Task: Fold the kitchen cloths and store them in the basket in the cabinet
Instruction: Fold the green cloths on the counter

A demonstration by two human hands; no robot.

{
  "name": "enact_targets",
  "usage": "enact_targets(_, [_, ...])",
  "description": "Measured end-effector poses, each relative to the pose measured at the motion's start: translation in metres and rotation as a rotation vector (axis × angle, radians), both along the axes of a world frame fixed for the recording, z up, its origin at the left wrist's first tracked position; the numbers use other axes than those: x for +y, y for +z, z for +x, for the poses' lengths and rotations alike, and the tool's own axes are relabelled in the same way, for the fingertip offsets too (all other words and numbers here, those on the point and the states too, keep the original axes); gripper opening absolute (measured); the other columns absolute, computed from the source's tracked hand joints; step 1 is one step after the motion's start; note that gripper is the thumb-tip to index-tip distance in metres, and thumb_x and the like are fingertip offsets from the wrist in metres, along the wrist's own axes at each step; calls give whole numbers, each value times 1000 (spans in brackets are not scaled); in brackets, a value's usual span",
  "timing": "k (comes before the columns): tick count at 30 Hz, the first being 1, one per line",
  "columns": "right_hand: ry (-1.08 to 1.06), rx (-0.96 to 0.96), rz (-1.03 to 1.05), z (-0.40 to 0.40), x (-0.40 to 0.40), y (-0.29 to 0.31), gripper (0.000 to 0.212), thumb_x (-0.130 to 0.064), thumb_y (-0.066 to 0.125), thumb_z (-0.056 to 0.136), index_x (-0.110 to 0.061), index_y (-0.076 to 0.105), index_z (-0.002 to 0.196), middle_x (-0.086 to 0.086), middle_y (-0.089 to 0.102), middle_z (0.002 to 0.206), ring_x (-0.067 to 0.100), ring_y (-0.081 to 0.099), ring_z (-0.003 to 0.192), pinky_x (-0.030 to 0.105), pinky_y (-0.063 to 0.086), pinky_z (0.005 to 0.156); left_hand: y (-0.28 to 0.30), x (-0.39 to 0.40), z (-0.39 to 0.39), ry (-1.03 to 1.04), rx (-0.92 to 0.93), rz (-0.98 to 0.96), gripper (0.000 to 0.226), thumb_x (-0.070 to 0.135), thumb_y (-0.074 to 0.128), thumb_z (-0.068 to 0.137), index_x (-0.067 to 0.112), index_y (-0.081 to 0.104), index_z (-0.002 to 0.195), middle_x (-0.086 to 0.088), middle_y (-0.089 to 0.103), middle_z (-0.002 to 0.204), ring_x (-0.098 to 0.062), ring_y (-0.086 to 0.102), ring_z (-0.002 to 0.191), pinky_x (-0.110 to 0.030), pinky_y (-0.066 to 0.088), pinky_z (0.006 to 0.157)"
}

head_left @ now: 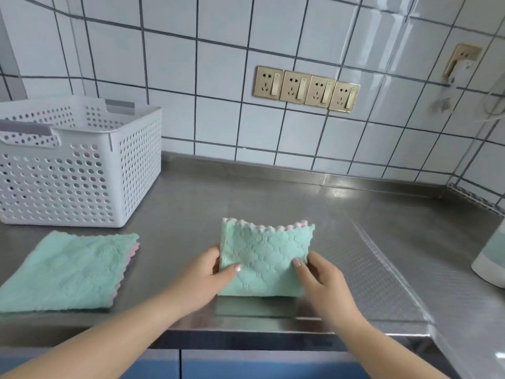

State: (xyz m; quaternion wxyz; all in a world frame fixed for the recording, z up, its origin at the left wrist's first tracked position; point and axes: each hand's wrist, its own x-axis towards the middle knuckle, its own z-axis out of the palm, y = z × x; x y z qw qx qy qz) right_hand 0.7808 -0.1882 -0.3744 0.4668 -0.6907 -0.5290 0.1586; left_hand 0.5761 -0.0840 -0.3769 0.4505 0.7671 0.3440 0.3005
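While both hands pinched the near edge of the folded mint-green plush kitchen cloth (pixel 266 259), the left hand (pixel 203 280) clamped its left side with the thumb on top and the right hand (pixel 323 280) clamped its right side the same way, the two hands apart with the cloth stretched between them over the steel table (pixel 273 198). Its scalloped far edge, pink lining peeping out, stood away from the hands and looked slightly uneven, so the layers could have slipped and the fold opened if either grip had loosened during a lift. Well to the left of the left hand lay a second mint-green cloth (pixel 67 272), flat and only loosely folded. Beyond it stood the white perforated plastic basket (pixel 82 165), with something pale pink and green faintly visible through its holes. A careless sweep leftwards toward that basket might have dragged the flat cloth or dropped the held one short of the rim.
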Motion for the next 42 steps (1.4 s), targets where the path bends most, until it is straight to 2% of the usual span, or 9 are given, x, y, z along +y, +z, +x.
enact_targets(3, [-48,-43,-140,5,24,3,37,-34,52,93,-9,42,67,0,40,61,12,33,57,26,25,54,6,13,13,24,-47,-190,33,11,58,92,27,49,119,4,69,103,-3,67,87,-10,50,66])
enact_targets(8, [-115,-138,-308,12,47,-1,37,-34,52,91,-16,37,62,-2,39,56,14,33,54,29,23,53,-5,42,21,69,136,-263,90,21,64,88,45,-2,144,-2,71,106,-18,67,97,-37,49,94])
enact_targets(14, [-145,-182,-403,18,61,0,30,-34,56,89,-5,65,90,8,68,78,26,60,75,32,41,62,-13,52,28,43,130,-304,56,13,61,89,31,42,140,1,53,136,-14,57,116,-35,43,103])
enact_targets(19, [-144,-98,-412,26,65,3,32,-40,57,89,-19,63,112,-8,62,80,14,59,79,25,43,68,-10,51,25,-1,36,-409,58,23,62,89,37,38,140,9,42,141,-2,50,118,-19,44,94])
enact_targets(23, [-258,-186,-218,26,57,14,39,-41,51,92,-21,56,125,-7,56,88,11,54,82,24,39,72,0,41,22,67,184,76,68,33,59,88,34,23,147,6,23,153,-11,20,142,-29,15,117])
enact_targets(25, [-170,-392,-162,10,61,19,38,-37,47,95,-24,53,130,-3,55,118,15,53,106,27,42,88,7,39,30,138,346,421,58,31,46,97,24,21,149,5,13,157,-10,8,145,-24,9,115])
enact_targets(27, [-41,-620,-212,-8,72,18,42,-33,43,96,-27,44,138,1,38,145,20,37,132,31,31,106,8,39,43,106,490,535,53,30,37,100,19,21,149,3,10,159,-12,4,146,-25,7,115])
enact_targets(32, [57,-651,-544,-17,84,-10,53,-42,27,97,-36,17,148,-4,4,159,15,-1,146,55,2,114,-19,39,52,4,835,473,56,36,25,101,16,11,151,-1,-1,160,-17,-3,147,-42,2,119])
enact_targets(42, [-27,-663,-653,-11,72,-5,68,-66,24,90,-35,8,149,3,4,159,19,-1,146,57,-1,114,-17,42,38,17,805,423,64,50,26,98,24,3,152,-7,-9,159,-21,-10,146,-39,-3,119])
